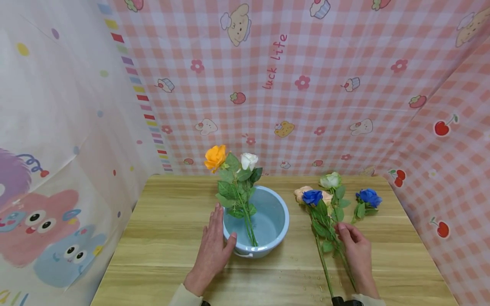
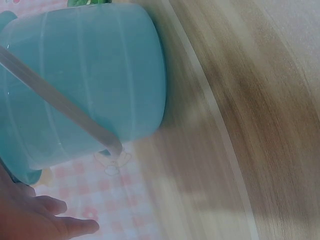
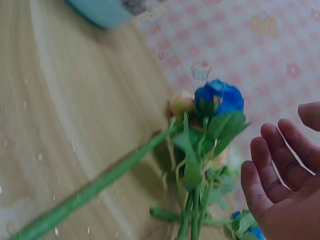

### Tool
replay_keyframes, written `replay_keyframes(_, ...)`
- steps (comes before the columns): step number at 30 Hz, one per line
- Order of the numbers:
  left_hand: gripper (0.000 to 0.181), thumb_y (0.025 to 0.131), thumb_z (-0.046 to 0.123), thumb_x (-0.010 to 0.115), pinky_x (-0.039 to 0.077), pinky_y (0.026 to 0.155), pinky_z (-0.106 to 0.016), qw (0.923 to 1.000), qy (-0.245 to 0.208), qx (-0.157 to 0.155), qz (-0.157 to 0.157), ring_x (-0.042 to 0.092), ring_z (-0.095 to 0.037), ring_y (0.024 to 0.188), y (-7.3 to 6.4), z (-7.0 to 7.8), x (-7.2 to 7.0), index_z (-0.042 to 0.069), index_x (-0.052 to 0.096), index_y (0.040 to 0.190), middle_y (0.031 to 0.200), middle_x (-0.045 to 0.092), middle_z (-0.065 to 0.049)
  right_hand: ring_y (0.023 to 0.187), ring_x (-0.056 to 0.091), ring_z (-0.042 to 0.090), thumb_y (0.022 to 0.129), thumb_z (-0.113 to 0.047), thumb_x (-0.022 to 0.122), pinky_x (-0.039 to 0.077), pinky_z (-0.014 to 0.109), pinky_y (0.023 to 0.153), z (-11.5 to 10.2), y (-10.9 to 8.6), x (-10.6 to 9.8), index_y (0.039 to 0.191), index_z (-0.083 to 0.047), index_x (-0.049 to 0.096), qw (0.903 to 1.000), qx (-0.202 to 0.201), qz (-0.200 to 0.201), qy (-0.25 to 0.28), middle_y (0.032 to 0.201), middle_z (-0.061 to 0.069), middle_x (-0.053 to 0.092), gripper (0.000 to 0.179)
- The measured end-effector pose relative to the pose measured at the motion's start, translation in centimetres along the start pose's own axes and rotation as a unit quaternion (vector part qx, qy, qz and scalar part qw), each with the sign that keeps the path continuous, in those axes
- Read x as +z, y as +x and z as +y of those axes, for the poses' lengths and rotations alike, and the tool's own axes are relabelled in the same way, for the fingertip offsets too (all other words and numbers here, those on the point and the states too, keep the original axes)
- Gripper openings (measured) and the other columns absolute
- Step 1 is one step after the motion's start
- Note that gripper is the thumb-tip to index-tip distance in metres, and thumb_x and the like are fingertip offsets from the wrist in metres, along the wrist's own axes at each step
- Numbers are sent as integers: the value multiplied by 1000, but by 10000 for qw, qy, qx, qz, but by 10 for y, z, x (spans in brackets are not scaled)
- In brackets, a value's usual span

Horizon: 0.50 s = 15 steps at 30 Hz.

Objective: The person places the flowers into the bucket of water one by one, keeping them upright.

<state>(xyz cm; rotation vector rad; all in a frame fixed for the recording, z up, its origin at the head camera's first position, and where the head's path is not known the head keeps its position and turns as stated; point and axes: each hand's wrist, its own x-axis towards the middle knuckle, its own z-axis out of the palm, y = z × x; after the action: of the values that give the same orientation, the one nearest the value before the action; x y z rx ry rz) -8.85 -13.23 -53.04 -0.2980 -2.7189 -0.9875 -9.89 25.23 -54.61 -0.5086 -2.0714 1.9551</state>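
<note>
Two bare hands reach over a wood-grain desk [image 1: 153,246] in front of me. At lower centre, the left hand [image 1: 212,246] rests against a light-blue bucket [image 1: 273,216], fingers straight and its thumb on the near rim. Leaning in the bucket are an orange rose [image 1: 215,158] and a white rose [image 1: 249,161], their blooms rising above the far rim. At lower right, the right hand [image 1: 356,246] is at the leafy stems of some loose roses; the wrist view shows its fingers relaxed and released, thumb apart. Those stems carry a blue rose [image 1: 312,197], a peach rose [image 1: 302,192] partly behind it, and a greenish-white rose [image 1: 330,180]. Another blue rose [image 1: 369,198] lies farther right. Pink checked cloth [image 1: 337,42] fills the upper frame.
</note>
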Motion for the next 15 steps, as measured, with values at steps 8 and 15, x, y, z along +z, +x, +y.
replay_keyframes(8,80,103,35,55,27,112,-76,10000,86,-7,-23,23,-45,153,0,-1,1,2,16,165,173,13,-13,92,71,4,102,-31,67,56,15,84,12,5,-16,127,7,65,9986,391,-146,-314,97,-12,75,45)
replay_keyframes(15,81,103,36,54,26,114,-74,9999,61,-65,-79,20,-41,155,0,0,0,4,14,166,174,10,-11,90,60,-7,102,-33,67,51,14,78,19,11,-28,135,3,64,9851,412,-443,-1609,109,-10,72,49)
